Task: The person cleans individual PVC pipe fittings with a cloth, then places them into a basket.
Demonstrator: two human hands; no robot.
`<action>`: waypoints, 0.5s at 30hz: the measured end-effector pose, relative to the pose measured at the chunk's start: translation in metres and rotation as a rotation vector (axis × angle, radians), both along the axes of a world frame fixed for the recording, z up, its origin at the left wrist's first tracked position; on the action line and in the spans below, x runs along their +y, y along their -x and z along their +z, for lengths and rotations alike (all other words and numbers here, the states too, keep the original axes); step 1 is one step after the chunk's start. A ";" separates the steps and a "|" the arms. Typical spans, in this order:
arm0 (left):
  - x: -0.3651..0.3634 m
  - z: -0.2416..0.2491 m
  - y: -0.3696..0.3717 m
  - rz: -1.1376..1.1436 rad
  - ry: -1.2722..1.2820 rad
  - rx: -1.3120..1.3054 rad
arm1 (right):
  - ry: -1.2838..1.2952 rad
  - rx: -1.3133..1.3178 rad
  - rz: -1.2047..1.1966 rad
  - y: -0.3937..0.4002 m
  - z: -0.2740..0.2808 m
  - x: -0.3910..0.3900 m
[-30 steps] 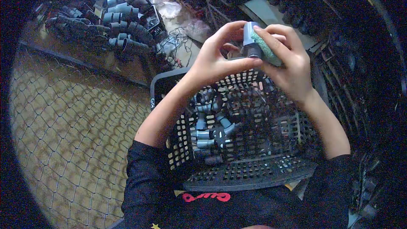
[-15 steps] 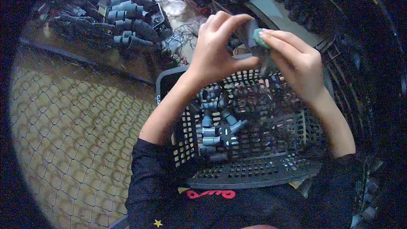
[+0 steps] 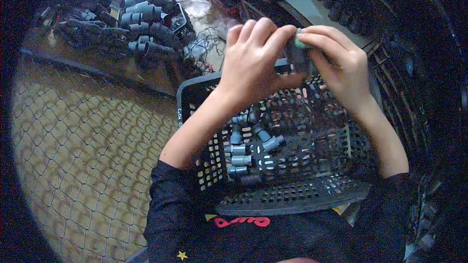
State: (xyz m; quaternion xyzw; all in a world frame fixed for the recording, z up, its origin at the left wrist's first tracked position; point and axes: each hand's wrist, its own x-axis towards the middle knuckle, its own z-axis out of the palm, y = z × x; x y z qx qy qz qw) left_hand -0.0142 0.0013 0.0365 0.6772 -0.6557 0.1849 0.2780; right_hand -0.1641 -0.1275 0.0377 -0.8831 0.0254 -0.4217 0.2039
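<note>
Above the far part of a black perforated plastic crate (image 3: 292,209), my two hands meet. My left hand (image 3: 253,58) is curled with its thumb stretched below, around a grey pipe fitting that is now mostly hidden and blurred. Pinched in the fingertips of my right hand (image 3: 343,63) is a small green wad (image 3: 301,39), like a scouring pad or cloth, held against the fitting's end. Inside the crate, at the left, lie several grey-blue pipe fittings, among them a straight one (image 3: 241,160) and an angled one (image 3: 272,142).
More grey pipe fittings (image 3: 141,19) are heaped at the upper left, beside a dark crate. Wire mesh (image 3: 92,165) covers the left side. Tangled wire (image 3: 207,46) and plastic lie beyond the crate. A pale panel (image 3: 304,7) stands at the upper right.
My left hand has turned so its back faces me more, and the fitting has gone from partly visible to mostly hidden. The green wad stays in my right fingers, slightly higher.
</note>
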 end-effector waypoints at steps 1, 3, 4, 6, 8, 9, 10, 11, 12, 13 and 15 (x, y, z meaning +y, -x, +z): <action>0.000 0.001 -0.003 0.017 -0.004 -0.034 | -0.003 0.034 0.011 0.000 -0.001 0.003; -0.003 -0.004 -0.011 0.063 -0.006 0.000 | -0.011 0.092 0.025 0.001 -0.002 0.013; -0.003 -0.006 -0.013 0.085 -0.006 0.015 | 0.003 0.136 -0.004 0.001 -0.001 0.020; -0.005 -0.010 -0.008 0.083 -0.011 0.018 | -0.047 0.152 -0.057 -0.001 -0.002 0.024; -0.006 -0.014 -0.003 0.067 -0.024 0.027 | -0.089 0.169 -0.088 -0.001 -0.004 0.020; -0.006 -0.015 -0.001 0.054 -0.020 0.050 | -0.100 0.144 -0.084 -0.002 -0.007 0.017; -0.008 -0.017 0.001 0.039 -0.016 0.072 | -0.111 0.117 -0.081 -0.003 -0.009 0.015; -0.009 -0.017 0.003 0.025 -0.013 0.093 | -0.123 0.090 -0.077 -0.005 -0.012 0.014; -0.008 -0.016 0.002 0.020 -0.035 0.100 | -0.177 0.073 -0.051 -0.007 -0.015 0.014; -0.007 -0.016 0.002 0.007 -0.031 0.076 | -0.239 0.088 -0.058 -0.006 -0.014 0.018; -0.007 -0.015 0.001 -0.020 -0.020 0.025 | -0.363 0.115 -0.073 -0.005 -0.010 0.025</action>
